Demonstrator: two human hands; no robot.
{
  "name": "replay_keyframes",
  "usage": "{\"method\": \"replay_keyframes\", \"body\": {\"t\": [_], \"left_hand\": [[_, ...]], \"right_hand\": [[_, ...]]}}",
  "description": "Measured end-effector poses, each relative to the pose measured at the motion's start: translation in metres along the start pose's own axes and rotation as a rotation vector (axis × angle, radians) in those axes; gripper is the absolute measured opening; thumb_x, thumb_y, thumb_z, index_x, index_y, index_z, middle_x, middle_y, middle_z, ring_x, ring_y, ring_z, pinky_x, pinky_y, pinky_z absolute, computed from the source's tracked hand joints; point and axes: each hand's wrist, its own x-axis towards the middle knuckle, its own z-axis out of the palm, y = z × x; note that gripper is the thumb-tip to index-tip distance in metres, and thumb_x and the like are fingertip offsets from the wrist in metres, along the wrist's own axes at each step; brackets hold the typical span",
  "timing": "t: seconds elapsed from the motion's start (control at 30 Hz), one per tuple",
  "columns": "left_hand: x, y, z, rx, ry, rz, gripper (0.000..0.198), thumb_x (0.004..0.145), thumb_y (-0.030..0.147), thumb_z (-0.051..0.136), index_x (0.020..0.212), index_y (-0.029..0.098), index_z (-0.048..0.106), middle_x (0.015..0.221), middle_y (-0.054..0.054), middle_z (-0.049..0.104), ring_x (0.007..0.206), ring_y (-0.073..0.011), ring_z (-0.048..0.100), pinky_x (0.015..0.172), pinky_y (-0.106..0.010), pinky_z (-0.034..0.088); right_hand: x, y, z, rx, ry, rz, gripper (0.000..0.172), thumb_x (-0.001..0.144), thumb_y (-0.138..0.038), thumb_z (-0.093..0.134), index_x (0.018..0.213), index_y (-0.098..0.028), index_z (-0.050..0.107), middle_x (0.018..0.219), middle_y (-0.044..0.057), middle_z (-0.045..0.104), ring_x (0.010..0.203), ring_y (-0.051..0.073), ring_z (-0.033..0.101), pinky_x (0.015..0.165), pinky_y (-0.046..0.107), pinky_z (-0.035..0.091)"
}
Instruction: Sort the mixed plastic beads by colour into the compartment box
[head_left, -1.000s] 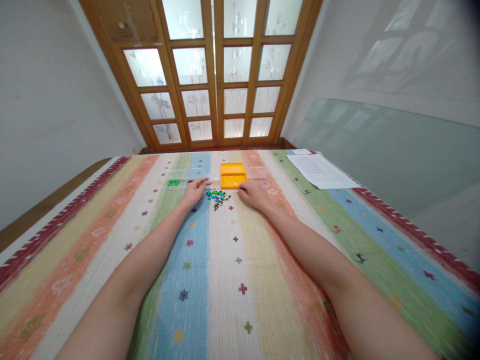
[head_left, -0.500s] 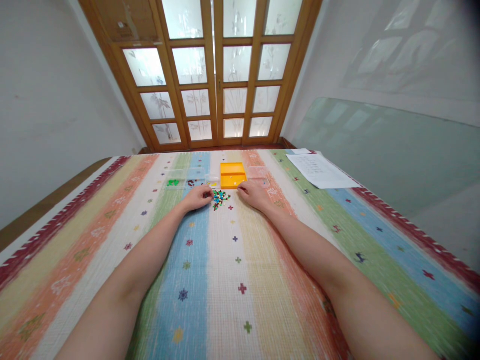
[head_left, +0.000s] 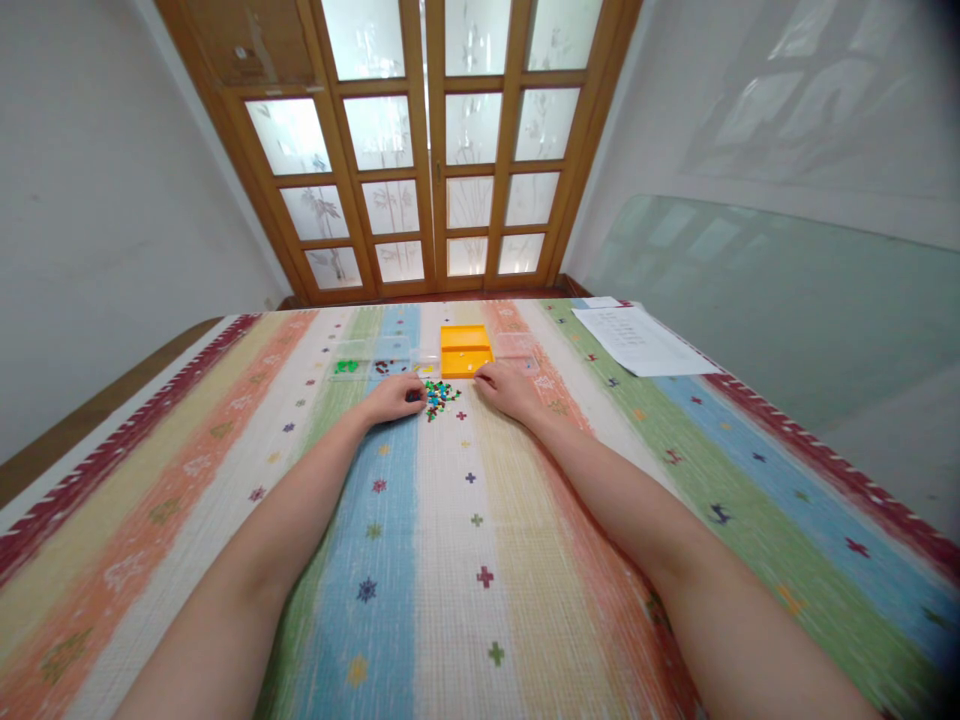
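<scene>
A small pile of mixed green, blue and dark brown pieces [head_left: 441, 396], like beads, lies on the striped cloth between my hands. My left hand [head_left: 396, 398] rests at the pile's left edge, its fingers curled together; whatever they pinch is too small to make out. At the front right corner of the orange tray [head_left: 466, 338] is my right hand [head_left: 508, 388], with fingers bent and pressed together. Its fingertips are partly hidden, and I cannot make out anything in them. A few tiny pale pieces lie in the tray's front part.
Clear boxes stand left of the tray: one with green pieces [head_left: 346, 367], one with brown pieces [head_left: 386, 367], one with yellow pieces [head_left: 426, 369]. Another clear box [head_left: 517, 345] is on the right. Printed paper sheets [head_left: 637, 340] lie at the back right.
My left hand has shifted very slightly at the pile's edge, its fingers still curled. The right hand stays beside the orange tray.
</scene>
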Motion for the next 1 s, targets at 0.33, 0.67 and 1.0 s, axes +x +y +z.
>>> {"method": "replay_keyframes", "body": {"t": [0.33,0.67,1.0], "left_hand": [[0.013,0.032,0.021,0.024,0.037,-0.02,0.014,0.091,0.031,0.061,0.091,0.021,0.071,0.089,-0.004,0.07,0.082,-0.0193,0.061,0.077,-0.031,0.046],[0.012,0.028,0.023,0.115,0.144,-0.075,0.018,0.093,0.023,0.055,0.094,0.022,0.073,0.096,-0.006,0.071,0.093,-0.0217,0.063,0.086,-0.033,0.047],[0.01,0.017,0.022,0.136,0.177,-0.114,0.021,0.094,0.024,0.053,0.095,0.02,0.073,0.095,-0.007,0.071,0.092,-0.0216,0.062,0.084,-0.034,0.047]], "right_hand": [[0.0,-0.001,-0.001,-0.017,-0.01,-0.063,0.022,0.099,-0.024,0.053,0.098,-0.018,0.074,0.099,0.01,0.074,0.096,0.023,0.061,0.086,0.034,0.04],[-0.002,-0.03,-0.002,0.054,-0.176,-0.284,0.017,0.096,-0.027,0.06,0.101,-0.021,0.076,0.098,0.007,0.073,0.094,0.022,0.062,0.086,0.032,0.041],[-0.004,-0.044,0.006,0.046,-0.193,-0.359,0.015,0.098,-0.025,0.058,0.099,-0.021,0.073,0.096,0.006,0.069,0.088,0.019,0.06,0.077,0.028,0.038]]}}
